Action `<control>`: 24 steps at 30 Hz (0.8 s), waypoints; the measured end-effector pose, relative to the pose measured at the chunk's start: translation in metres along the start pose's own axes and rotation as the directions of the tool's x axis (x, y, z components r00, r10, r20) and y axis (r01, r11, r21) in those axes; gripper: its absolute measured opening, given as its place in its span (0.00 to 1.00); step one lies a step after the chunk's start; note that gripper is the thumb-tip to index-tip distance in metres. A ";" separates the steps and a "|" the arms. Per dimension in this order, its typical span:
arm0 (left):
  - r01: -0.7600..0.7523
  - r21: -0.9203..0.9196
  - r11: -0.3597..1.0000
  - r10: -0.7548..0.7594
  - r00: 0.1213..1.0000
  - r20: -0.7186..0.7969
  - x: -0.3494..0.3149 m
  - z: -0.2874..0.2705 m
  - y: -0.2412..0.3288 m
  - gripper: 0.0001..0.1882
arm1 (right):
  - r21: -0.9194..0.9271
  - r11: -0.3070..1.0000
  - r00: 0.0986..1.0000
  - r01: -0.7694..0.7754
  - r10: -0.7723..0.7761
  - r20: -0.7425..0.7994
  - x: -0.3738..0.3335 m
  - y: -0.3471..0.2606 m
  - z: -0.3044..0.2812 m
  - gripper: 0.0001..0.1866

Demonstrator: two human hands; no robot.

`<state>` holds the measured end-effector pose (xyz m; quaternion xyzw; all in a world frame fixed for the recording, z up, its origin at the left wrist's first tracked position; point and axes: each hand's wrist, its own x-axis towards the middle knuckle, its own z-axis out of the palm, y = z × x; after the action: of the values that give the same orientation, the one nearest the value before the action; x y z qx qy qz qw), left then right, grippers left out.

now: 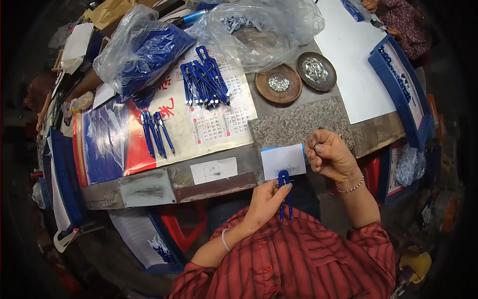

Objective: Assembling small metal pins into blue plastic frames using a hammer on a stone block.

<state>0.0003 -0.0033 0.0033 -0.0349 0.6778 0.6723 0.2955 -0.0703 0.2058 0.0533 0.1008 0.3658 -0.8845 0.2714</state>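
My left hand point(263, 200) pinches a blue drawing compass point(282, 211) upright at the table's front edge, its two legs pointing down toward me. Just beyond its top lies a white paper pad point(282, 158) with a grey smudge. To the right, my right hand point(332, 155) is raised with thumb and fingertips pressed together; what they hold, if anything, is too small to make out. Farther off, a brown bowl point(261, 91) and a darker bowl point(330, 77) hold small silver metal pieces. Several blue compasses point(205, 83) are heaped on a calendar sheet point(238, 132), with a smaller group point(155, 130) nearer.
A speckled stone slab point(303, 119) lies beyond the pad. Plastic bags with blue parts point(154, 55) and grey parts point(279, 30) stand at the back. Blue trays flank the table at right point(422, 130) and left point(67, 184). Another person's patterned sleeve point(402, 30) shows at top right.
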 end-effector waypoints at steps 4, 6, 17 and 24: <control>0.002 -0.023 1.000 -0.002 1.000 -0.003 0.000 0.001 -0.001 0.17 | -0.051 0.999 0.999 -0.018 0.020 0.029 -0.003 0.004 0.004 0.05; 0.004 -0.046 0.999 -0.004 1.000 -0.006 0.000 0.002 -0.002 0.16 | -0.222 0.975 0.999 -0.029 0.022 -0.035 -0.007 0.008 0.007 0.05; 0.019 -0.104 0.994 -0.020 1.000 -0.001 0.001 0.003 -0.009 0.14 | -0.888 -0.323 0.825 0.328 -0.360 0.436 -0.017 0.054 0.015 0.08; 0.003 -0.044 0.999 -0.003 1.000 -0.011 0.002 0.001 -0.007 0.14 | -0.775 -0.512 0.778 0.370 -0.286 0.560 -0.011 0.054 0.015 0.14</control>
<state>0.0026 -0.0022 -0.0041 -0.0461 0.6644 0.6864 0.2920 -0.0306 0.1680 0.0364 -0.3132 0.9174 -0.2354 -0.0694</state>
